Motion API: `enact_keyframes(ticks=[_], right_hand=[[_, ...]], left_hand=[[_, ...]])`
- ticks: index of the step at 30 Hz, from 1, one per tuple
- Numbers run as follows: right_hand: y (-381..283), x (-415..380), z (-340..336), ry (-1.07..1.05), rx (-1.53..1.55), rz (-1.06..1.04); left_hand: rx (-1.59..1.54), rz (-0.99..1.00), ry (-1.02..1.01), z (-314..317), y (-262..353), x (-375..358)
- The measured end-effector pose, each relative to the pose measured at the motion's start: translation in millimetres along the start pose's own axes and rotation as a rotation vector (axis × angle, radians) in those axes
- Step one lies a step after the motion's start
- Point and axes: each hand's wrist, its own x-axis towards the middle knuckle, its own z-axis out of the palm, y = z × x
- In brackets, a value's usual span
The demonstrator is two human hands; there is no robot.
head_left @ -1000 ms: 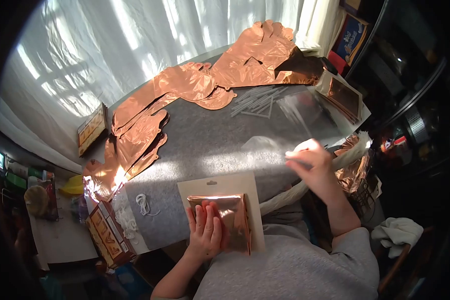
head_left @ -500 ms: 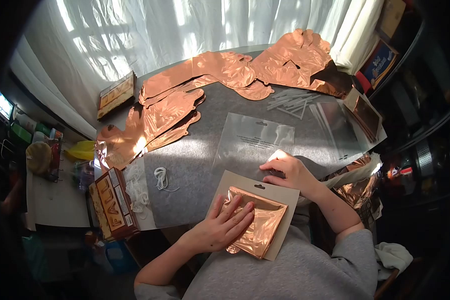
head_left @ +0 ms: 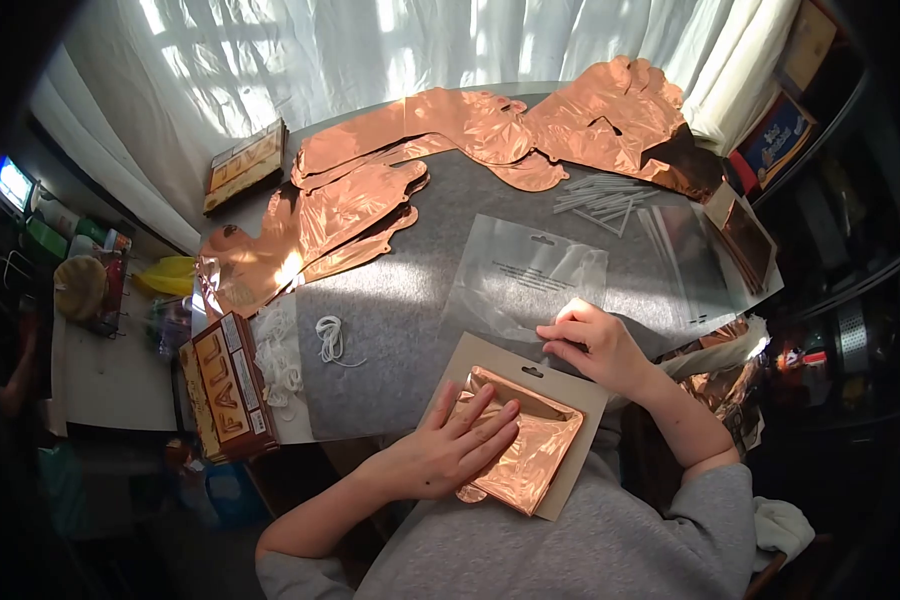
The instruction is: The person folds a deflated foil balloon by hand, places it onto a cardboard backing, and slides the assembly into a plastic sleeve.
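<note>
A white curtain (head_left: 400, 55) hangs behind the desk, with bright patches of light on its folds. At the far left, a lit screen (head_left: 14, 184) stands beyond a green container (head_left: 45, 236). A round tan item (head_left: 80, 287) lies near a yellow item (head_left: 168, 277). At the upper right, a blue box (head_left: 778, 138) is positioned below a tan panel (head_left: 808, 45). At the lower right, a white cloth (head_left: 782, 530) hangs in folds.

Foil packet (head_left: 537, 458) part hidden under left hand (head_left: 448, 458); clear bag (head_left: 485, 262) print beyond right hand (head_left: 600, 347) too small; curtain (head_left: 340, 50) top cut off.
</note>
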Motion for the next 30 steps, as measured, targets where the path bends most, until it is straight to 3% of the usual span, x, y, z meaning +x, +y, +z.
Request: enact_keyframes(ticks=[6, 14, 20, 30], right_hand=[[0, 2, 1, 0.056, -0.152, -0.145], [-4, 12, -21, -0.182, -0.574, -0.542], [-13, 4, -27, -0.227, -0.772, -0.598], [-15, -14, -27, -0.104, -0.732, -0.557]], left_hand=[[-0.031, -0.010, -0.003, 0, -2, 0], [0.080, -0.040, -0.047, -7, -10, 1], [0.115, -0.064, -0.040, -2, -8, 3], [0.142, -0.077, -0.031, 0, -6, 5]])
